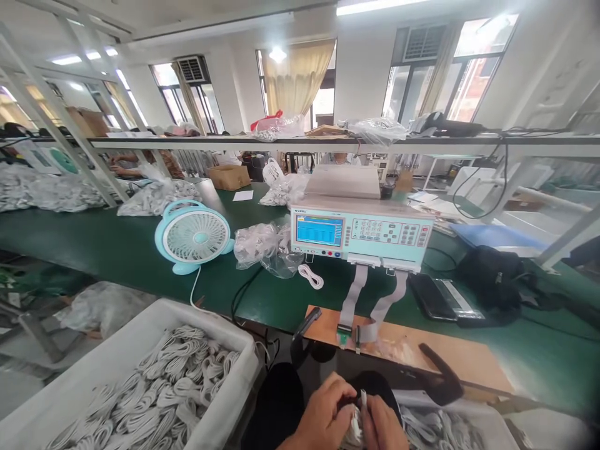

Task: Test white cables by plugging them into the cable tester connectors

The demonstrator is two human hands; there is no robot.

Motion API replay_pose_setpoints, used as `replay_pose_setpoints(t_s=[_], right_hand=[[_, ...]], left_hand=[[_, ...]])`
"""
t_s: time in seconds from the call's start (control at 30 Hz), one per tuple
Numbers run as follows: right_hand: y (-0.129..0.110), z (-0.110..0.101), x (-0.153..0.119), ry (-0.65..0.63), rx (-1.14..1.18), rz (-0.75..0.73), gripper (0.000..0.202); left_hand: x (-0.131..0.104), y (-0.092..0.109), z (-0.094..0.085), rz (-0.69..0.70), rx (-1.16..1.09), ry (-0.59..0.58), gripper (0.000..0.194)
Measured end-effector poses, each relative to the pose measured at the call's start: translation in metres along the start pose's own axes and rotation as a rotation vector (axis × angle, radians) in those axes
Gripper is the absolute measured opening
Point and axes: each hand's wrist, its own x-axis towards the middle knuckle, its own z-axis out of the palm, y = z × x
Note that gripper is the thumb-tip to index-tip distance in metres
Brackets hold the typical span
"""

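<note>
At the bottom middle, over my lap, my left hand (328, 409) is closed on a small bundle of white cable (355, 430). Close beside it, my right hand (382, 424) pinches the same cable bundle, part of which stands up between the fingers. Most of the bundle is hidden by my hands. Ahead of them stands a cable tester (375, 228) with a lit screen. Two grey ribbon cables (354, 297) run from it down to a small green connector board (344, 337) on a wooden board (394, 350).
A white bin (164, 307) of coiled cables is at lower left; another bin (492, 422) is at lower right. On the green table (262, 297) are a blue fan (199, 236), bagged cables (262, 244), one loose coil (310, 276) and a black bag (492, 278). People sit beyond.
</note>
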Motion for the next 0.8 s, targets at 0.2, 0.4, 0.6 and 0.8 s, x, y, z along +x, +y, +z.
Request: replay_pose_setpoints(t_s=[0.2, 0.4, 0.6, 0.8], right_hand=[[-0.010, -0.013, 0.025, -0.143, -0.024, -0.001, 0.018], [-0.017, -0.010, 0.053, -0.172, 0.228, 0.280, 0.021], [-0.008, 0.002, 0.066, -0.157, 0.610, 0.639, 0.029], [-0.009, 0.005, 0.074, -0.140, 0.687, 0.721, 0.030]], left_hand=[[0.004, 0.011, -0.017, 0.130, 0.070, -0.193, 0.038], [0.033, 0.003, -0.011, -0.114, -0.044, -0.025, 0.015], [0.047, -0.011, -0.007, -0.312, -0.426, -0.078, 0.022], [0.042, -0.013, -0.022, -0.516, -0.807, -0.202, 0.029]])
